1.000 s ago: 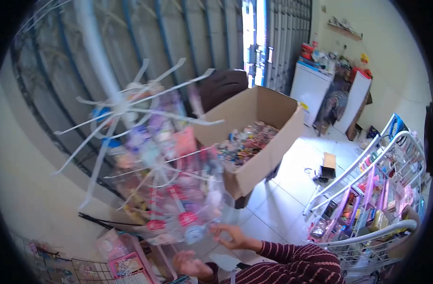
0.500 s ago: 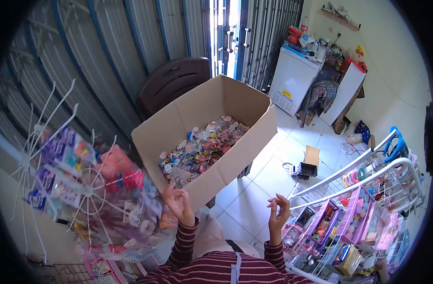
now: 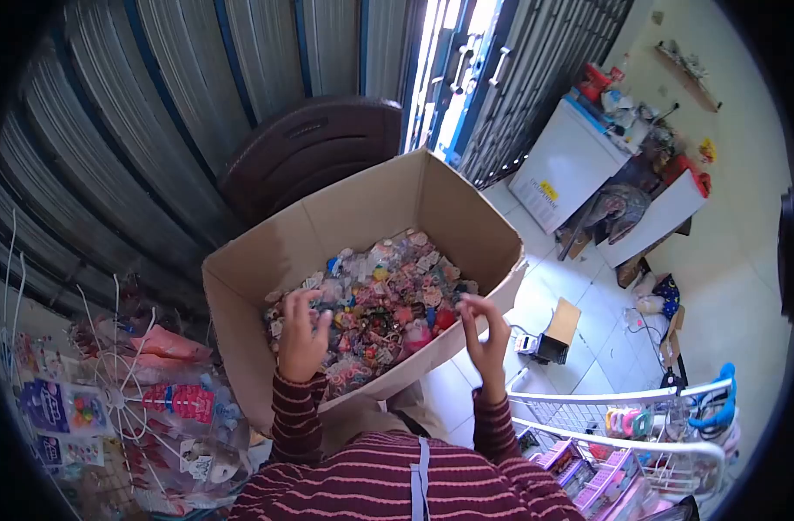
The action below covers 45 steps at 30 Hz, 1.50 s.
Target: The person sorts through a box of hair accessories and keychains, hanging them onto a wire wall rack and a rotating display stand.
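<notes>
A large open cardboard box (image 3: 353, 193) stands in front of me, its floor heaped with small colourful trinkets (image 3: 384, 304), many in clear wrappers and some pink. My left hand (image 3: 301, 340) is over the near left part of the heap, fingers stretched and thumb apart, holding nothing. At the box's near right edge, my right hand (image 3: 486, 343) is raised with its fingers loosely curved and apart, also bare. A red item (image 3: 445, 319) lies among the trinkets just left of that hand.
Behind the box is a brown plastic chair (image 3: 327, 143). A wire rack (image 3: 115, 395) hung with packaged goods stands at left. To the right is a white shelf cart (image 3: 605, 399) with pink baskets. A small device (image 3: 527, 344) and cardboard piece (image 3: 562, 321) lie on the tiles.
I have come closer to the box, which now sits lower and nearer in view. Both hands have moved forward, the left over the contents and the right to the near edge.
</notes>
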Tool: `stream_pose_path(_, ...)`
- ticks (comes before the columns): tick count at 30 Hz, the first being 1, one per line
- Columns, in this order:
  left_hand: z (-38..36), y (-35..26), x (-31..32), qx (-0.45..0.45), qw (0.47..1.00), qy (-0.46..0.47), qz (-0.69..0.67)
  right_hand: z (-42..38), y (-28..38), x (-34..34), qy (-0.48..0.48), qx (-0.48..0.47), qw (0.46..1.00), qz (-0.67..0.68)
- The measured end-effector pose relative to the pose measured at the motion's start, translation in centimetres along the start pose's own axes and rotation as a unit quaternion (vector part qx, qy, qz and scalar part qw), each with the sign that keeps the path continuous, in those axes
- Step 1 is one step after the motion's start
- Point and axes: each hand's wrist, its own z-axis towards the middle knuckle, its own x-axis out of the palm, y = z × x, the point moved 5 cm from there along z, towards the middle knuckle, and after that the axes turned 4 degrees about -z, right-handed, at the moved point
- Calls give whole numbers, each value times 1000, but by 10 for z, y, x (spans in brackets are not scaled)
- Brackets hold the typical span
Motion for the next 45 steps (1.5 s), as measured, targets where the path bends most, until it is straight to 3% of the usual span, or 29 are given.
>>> stream_pose_path(2,13,0,12,34,989,123,78,45,-7,20,107,-6,994,38)
stream_pose_path(3,23,7,13,22,990,116,82,66,-9,32,162,-28,985,47)
stream_pose_path(4,32,16,22,15,979,181,95,85,-15,46,251,-40,967,-3)
stream_pose_path(5,39,26,33,8,964,244,105,102,-24,59,265,-46,963,5)
stream_pose_path(7,61,50,60,-44,950,264,160,126,-35,102,333,-227,913,-54)
stream_pose_path(9,74,91,99,-98,926,293,216,147,-52,162,499,-207,841,-9)
stream_pose_path(10,75,117,120,-119,912,308,242,152,-56,186,523,-203,828,-8)
stream_pose_path(11,71,132,135,-130,910,308,247,153,-60,207,544,-199,815,-8)
stream_pose_path(13,56,162,164,-188,860,343,328,134,-88,246,635,-238,732,-65)
stream_pose_path(15,44,191,190,-225,864,318,318,95,-134,287,680,-301,666,-51)
stream_pose_path(17,36,200,203,-266,864,295,311,88,-118,257,728,-236,629,-137)
stream_pose_path(19,33,201,209,-261,821,295,413,16,-200,317,766,-195,597,-139)
stream_pose_path(20,33,204,211,-237,836,261,420,5,-204,313,769,-197,594,-126)
stream_pose_path(22,30,220,212,-248,841,259,405,4,-206,297,644,-318,683,-138)
stream_pose_path(23,25,224,214,-251,853,249,383,-2,-213,290,653,-320,675,-127)
stream_pose_path(25,25,224,205,-293,861,199,365,-6,-216,276,550,-439,704,-96)
stream_pose_path(27,28,217,191,-302,894,194,268,-11,-226,279,542,-425,722,-57)
stream_pose_path(29,31,208,172,-327,898,136,262,-8,-230,283,594,-338,730,-20)
stream_pose_path(30,37,200,162,-309,905,141,256,-2,-223,283,596,-348,723,-10)
stream_pose_path(31,46,189,152,-290,912,144,250,7,-217,286,651,-298,698,-14)
stream_pose_path(32,53,181,141,-313,911,150,224,13,-213,293,701,-249,668,-22)
stream_pose_path(33,56,174,127,-318,910,135,228,19,-208,300,700,-264,663,-19)
stream_pose_path(35,60,155,101,-266,948,64,163,30,-201,318,739,-150,652,79)
stream_pose_path(36,62,135,85,-231,959,6,165,39,-191,321,741,-166,646,79)
stream_pose_path(37,59,118,73,-235,957,-10,169,59,-170,314,703,-167,671,164)
stream_pose_path(39,50,75,36,-174,962,-143,154,91,-120,293,663,-178,683,251)
stream_pose_path(41,19,42,8,-217,940,-215,152,125,-60,259,609,-122,663,418)
stream_pose_path(44,-35,-6,-16,-194,889,-415,-7,137,19,222,587,-171,611,503)
stream_pose_path(45,-53,-15,-18,-185,886,-425,-2,135,41,211,588,-184,605,506)
